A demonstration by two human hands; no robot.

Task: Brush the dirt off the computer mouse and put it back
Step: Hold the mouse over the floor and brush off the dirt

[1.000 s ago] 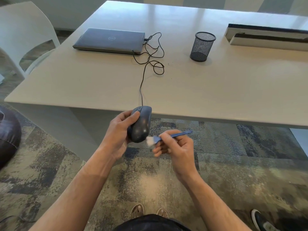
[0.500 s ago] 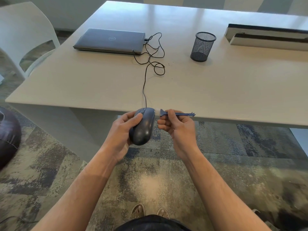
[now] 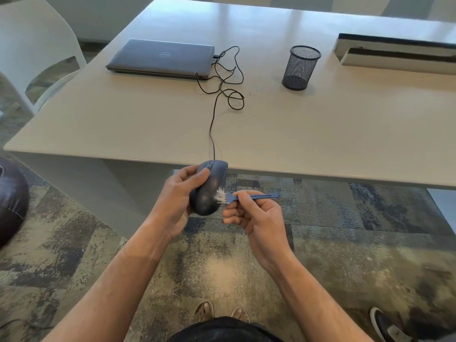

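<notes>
Our left hand wraps the mouse off the bench; right fingers pinch the brush, bristles touching; we should sweep lightly, away from our fingers.

Closed laptop and mesh cup on table

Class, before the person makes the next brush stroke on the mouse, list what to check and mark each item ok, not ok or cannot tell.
1. Left hand grips the mouse firmly: ok.
2. Right hand pinches the blue brush by its handle: ok.
3. White bristles touch the mouse's top: ok.
4. Mouse cable runs slack across the table, not taut: ok.
5. Dirt all gone from the mouse: cannot tell.
6. Bare table space to put the mouse back: ok.
</notes>
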